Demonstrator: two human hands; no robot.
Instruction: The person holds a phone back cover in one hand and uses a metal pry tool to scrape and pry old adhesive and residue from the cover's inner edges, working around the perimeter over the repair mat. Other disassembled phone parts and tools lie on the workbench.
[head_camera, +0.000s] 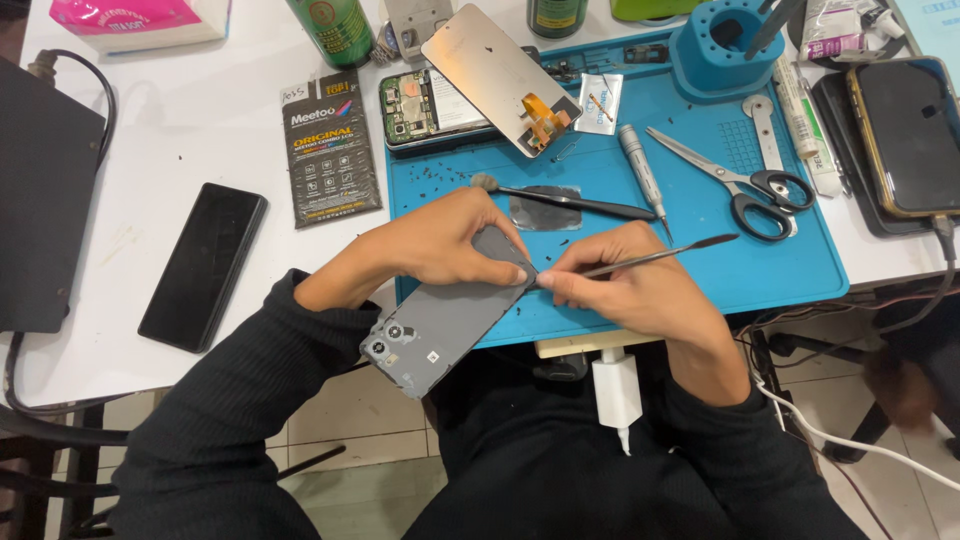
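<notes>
Grey phone back (440, 325) gripped under left fingers (495, 262), metal spudger (650, 257) in right hand (625, 290).

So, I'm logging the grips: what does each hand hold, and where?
Left hand grips the grey phone back cover at its top end; right hand pinches the metal spudger near its working tip.

Matt grey plastic phone back cover (450, 320), thin bare-metal spudger (650, 257), smooth blue rubbery mat (700, 200), glossy black phone (203, 265)
</notes>
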